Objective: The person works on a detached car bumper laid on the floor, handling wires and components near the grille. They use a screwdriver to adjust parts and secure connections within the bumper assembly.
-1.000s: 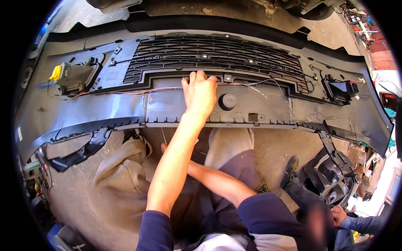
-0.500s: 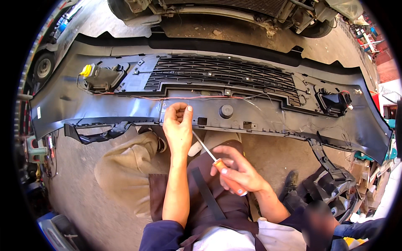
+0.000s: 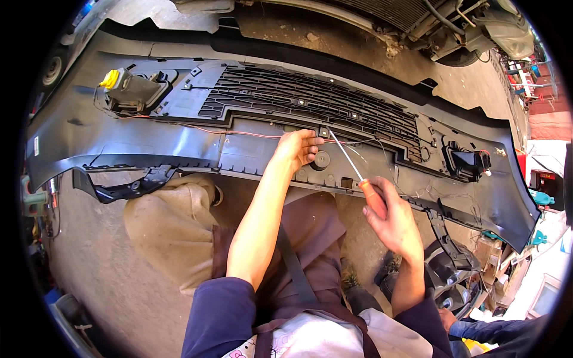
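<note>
A large black car bumper cover (image 3: 250,156) lies inner side up before me, with a mesh grille (image 3: 322,98) across its middle. My right hand (image 3: 397,224) grips the orange handle of a screwdriver (image 3: 346,154). The shaft slants up and left, its tip at a small square clip (image 3: 323,132) on the grille's lower edge. Left of that clip, my left hand (image 3: 298,150) has its fingers curled together; what they pinch, if anything, is hidden. A thin red wire (image 3: 239,133) runs up to this hand. Just below the fingers sits a round black sensor-like piece (image 3: 322,159).
Lamp housings sit at both bumper ends, the left one (image 3: 134,89) with a yellow cap, the right one (image 3: 468,162) black. Loose thin wires (image 3: 441,191) trail at right. Beyond stands a car's open front (image 3: 382,18). Another person's hand (image 3: 447,319) shows at lower right.
Both hands have moved forward and right to the grille's lower edge. The screwdriver has risen from near my lap, its tip now at the clip. The view has shifted slightly.
</note>
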### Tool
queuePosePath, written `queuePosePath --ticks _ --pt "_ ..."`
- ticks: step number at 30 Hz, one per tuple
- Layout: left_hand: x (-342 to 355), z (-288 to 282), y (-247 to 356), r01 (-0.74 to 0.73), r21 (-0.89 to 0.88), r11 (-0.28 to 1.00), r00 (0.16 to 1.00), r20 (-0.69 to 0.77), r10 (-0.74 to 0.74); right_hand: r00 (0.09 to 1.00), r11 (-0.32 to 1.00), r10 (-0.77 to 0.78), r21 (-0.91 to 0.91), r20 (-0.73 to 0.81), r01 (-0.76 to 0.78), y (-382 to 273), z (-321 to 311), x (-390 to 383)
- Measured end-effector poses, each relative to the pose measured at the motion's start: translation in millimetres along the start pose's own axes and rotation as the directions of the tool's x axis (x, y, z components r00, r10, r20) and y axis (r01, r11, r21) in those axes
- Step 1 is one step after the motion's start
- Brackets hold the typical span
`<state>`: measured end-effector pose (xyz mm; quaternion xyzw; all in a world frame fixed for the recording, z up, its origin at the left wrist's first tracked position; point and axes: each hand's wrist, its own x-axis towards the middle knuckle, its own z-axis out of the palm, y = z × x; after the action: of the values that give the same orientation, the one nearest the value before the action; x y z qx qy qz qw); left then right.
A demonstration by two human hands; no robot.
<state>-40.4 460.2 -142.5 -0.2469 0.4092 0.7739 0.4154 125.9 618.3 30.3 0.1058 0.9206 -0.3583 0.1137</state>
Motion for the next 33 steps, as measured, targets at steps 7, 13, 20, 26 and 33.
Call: queuePosePath --ticks 7,13,20,26,33 --pt "1 3 -5 -0.059 -0.014 0.998 0.998 0.005 0.059 0.996 0.931 -0.084 -0.357 0.006 0.080 -17 -29 31" --pt "2 5 -9 -0.109 0.038 0.993 0.994 0.011 0.109 0.991 0.916 -0.125 -0.380 0.047 0.133 -36 -41 47" --pt "1 5 -8 -0.138 0.076 0.988 0.990 0.018 0.137 0.986 0.904 -0.140 -0.396 0.086 0.163 -40 -42 57" --pt "1 10 -10 -0.183 0.128 0.975 0.982 -0.033 0.188 0.987 0.898 -0.136 -0.411 0.085 0.159 -43 -46 58" --pt "7 10 -16 -0.240 0.170 0.956 0.963 -0.080 0.256 0.979 0.872 -0.156 -0.447 0.130 0.198 -42 -49 68"
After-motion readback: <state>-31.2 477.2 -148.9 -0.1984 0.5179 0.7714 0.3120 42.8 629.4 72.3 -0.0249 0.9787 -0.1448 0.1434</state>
